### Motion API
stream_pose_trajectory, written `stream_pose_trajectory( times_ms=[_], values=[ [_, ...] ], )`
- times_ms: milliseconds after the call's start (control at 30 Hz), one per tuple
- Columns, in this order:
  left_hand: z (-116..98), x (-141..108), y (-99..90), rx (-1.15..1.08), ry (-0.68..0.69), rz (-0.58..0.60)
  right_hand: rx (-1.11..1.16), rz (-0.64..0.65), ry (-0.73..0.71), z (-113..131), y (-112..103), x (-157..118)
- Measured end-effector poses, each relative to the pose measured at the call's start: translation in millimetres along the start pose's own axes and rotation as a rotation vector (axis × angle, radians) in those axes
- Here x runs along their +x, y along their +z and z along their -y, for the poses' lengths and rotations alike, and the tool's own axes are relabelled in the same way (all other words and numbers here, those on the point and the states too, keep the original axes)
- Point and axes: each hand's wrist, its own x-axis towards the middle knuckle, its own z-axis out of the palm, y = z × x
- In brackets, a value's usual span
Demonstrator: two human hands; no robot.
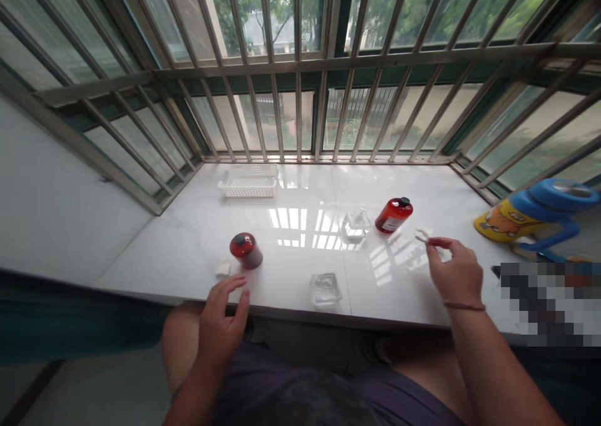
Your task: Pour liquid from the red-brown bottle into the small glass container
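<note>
My right hand [456,274] pinches a thin, whitish, bent strand [421,234] between thumb and fingertips, raised over the right side of the white counter; its exact kind is not clear. My left hand [224,313] is open at the counter's front edge, thumb and fingers apart. Just beyond it sit a small off-white piece [224,268] and a dark red bottle [246,251] with a black cap. Another red bottle [394,215], with a pale label and black cap, stands left of my right hand. Beside that bottle is a clear square glass container [355,226]. A similar glass container [325,289] sits near the front edge.
At the back left stands a white perforated plastic basket [248,184]. A blue and yellow bottle with a handle [535,210] is at the far right, near a blurred-out patch. Metal window bars [323,119] rise along the counter's back.
</note>
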Motion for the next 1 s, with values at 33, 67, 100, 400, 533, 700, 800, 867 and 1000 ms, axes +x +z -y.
stream_pose_trajectory(
  times_ms=[33,67,100,400,533,700,800,867,1000],
  values=[
    [3,5,1.0,0.015,-0.029,-0.029,0.052,0.008,-0.063,13,-2,-14],
    [6,10,3.3,0.024,-0.059,-0.055,0.123,0.045,-0.132,28,-3,-29],
    [11,15,6.8,0.025,-0.093,-0.076,0.203,0.133,-0.210,43,-3,-44],
    [55,47,54.7,-0.102,-0.418,-0.020,0.530,0.655,-0.458,136,25,-133],
    [56,59,61.7,-0.082,-0.536,0.029,0.563,0.679,-0.402,147,47,-133],
    [50,64,67.4,-0.146,-0.564,0.043,0.549,0.642,-0.430,166,68,-118],
    [40,60,66.0,-0.196,-0.527,0.025,0.534,0.616,-0.436,178,81,-112],
    [30,52,61.3,-0.219,-0.489,0.016,0.532,0.605,-0.433,185,88,-109],
    [4,26,45.6,-0.230,-0.391,0.073,0.539,0.573,-0.443,195,90,-106]
  ],
)
